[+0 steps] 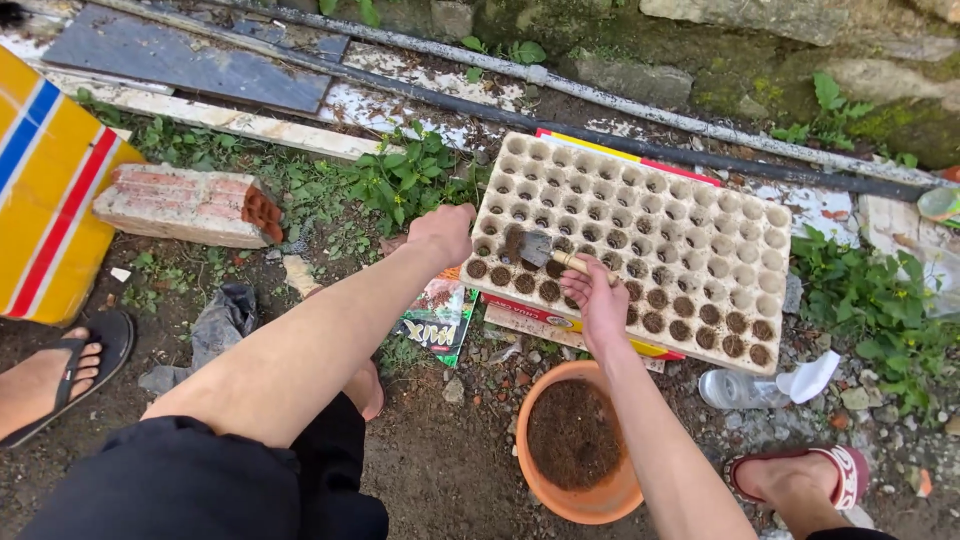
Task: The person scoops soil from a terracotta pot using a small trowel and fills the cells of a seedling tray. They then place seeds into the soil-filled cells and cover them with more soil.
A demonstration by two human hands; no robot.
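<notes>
Right hand (598,296) clenched on wooden handle of small trowel (535,247) over light, flimsy pulp seed tray (700,215) on ground; left hand (441,232) gripping tray's left edge; best supported underneath.

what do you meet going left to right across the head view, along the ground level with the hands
yellow striped board → brick → left hand on the tray's edge → small trowel → right hand holding it → egg tray → green weeds
</notes>
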